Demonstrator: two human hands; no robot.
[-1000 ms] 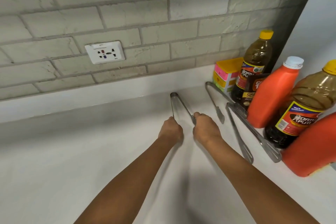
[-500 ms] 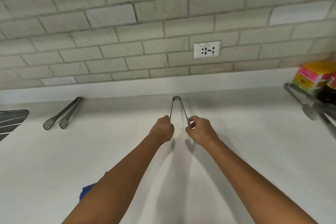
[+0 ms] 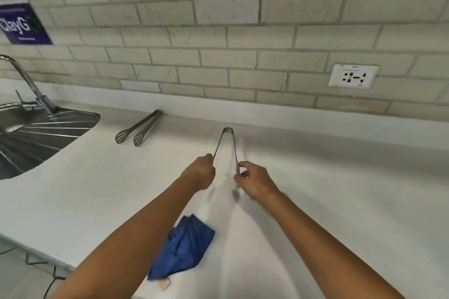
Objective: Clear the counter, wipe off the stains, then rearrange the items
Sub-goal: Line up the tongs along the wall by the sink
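While you carried the tongs (image 3: pixel 227 147), hinge at twelve o'clock, your left hand (image 3: pixel 200 172) and right hand (image 3: pixel 255 183) each pinched one arm, likely to place it beside the other tongs (image 3: pixel 138 128) at ten o'clock.

grey tile, white counter, one splash of blue

silver tongs (image 3: pixel 227 145) gleam over the white counter (image 3: pixel 340 189), a second silver pair (image 3: pixel 138 128) near the steel-grey ribbed drainboard (image 3: pixel 48 133); deep blue cloth (image 3: pixel 182 247); pale grey brick-pattern tiles (image 3: pixel 226 39); white socket (image 3: pixel 353 76); purple sign with white lettering (image 3: pixel 21 19).
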